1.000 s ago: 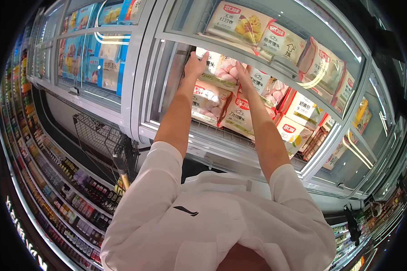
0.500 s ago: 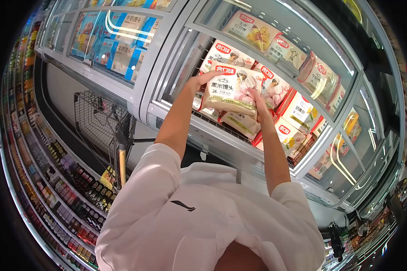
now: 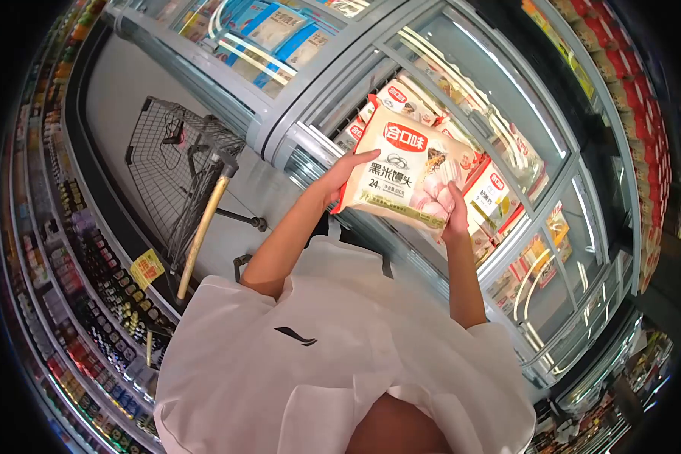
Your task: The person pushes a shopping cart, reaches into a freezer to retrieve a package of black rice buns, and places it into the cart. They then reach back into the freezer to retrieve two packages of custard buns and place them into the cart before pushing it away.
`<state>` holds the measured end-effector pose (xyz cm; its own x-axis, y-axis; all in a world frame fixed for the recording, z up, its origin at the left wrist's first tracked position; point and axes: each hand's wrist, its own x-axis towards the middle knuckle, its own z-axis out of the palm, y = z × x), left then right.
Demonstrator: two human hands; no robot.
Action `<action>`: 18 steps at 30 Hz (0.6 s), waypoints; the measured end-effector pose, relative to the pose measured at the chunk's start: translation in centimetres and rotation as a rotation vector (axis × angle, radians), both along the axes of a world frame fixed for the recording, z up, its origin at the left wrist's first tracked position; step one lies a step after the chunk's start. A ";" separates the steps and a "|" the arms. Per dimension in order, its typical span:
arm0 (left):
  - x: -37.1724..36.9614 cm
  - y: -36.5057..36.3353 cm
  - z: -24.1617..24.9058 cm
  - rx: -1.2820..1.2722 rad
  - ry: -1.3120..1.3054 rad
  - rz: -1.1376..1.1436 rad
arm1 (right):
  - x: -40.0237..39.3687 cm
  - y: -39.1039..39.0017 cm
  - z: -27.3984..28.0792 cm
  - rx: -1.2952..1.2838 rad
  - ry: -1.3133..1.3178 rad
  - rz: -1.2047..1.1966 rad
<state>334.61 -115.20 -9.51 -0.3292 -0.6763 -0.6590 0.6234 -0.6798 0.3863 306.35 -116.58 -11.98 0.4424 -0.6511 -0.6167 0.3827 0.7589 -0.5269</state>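
Between my hands is a cream bag of frozen steamed buns (image 3: 401, 166) with a red label and pictured pinkish buns. My left hand (image 3: 346, 172) grips its left edge, thumb on the front. At its lower right edge my right hand (image 3: 456, 218) is closed on the bag, thumb also on the front; the other fingers of both hands are mostly hidden behind it. The bag is above the front edge of an open freezer case (image 3: 280, 147). Similar packages lie inside, including a red-and-white package (image 3: 492, 198) right of my right hand.
A wire shopping cart (image 3: 178, 151) with a long handle stands to the left. Beyond it run curved shelves of bottles and jars (image 3: 83, 257). Blue-and-white bags (image 3: 276, 38) lie in the neighbouring freezer section. Glass lid panels (image 3: 499, 83) cover part of the case.
Both hands have lifted the bag of steamed buns up off the packages and drawn it closer to me. The view has shifted, with more of the cart showing.
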 end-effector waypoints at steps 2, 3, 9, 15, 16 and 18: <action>0.9 3.8 1.0 -0.063 -0.069 0.097 | 2.7 1.0 3.1 -0.012 -0.057 -0.084; 1.2 5.6 2.2 -0.075 -0.054 0.136 | 3.9 1.7 4.4 -0.020 -0.071 -0.012; 4.9 15.6 3.7 -0.069 -0.152 0.320 | 11.7 4.8 8.4 -0.005 0.190 0.299; 8.6 23.0 4.2 -0.124 -0.230 0.712 | 19.5 7.9 10.0 -0.003 0.059 0.552; 9.3 24.2 4.0 -0.124 -0.228 0.740 | 20.9 8.6 9.7 0.053 -0.007 0.571; 11.0 26.9 3.9 -0.151 -0.231 0.839 | 23.6 9.9 9.8 0.074 -0.040 0.648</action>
<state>345.56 -88.32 -5.62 0.4457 -0.7202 -0.5316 0.7891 0.0356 0.6133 329.92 -106.64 -2.16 0.7543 -0.2012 -0.6249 -0.1467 0.8761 -0.4592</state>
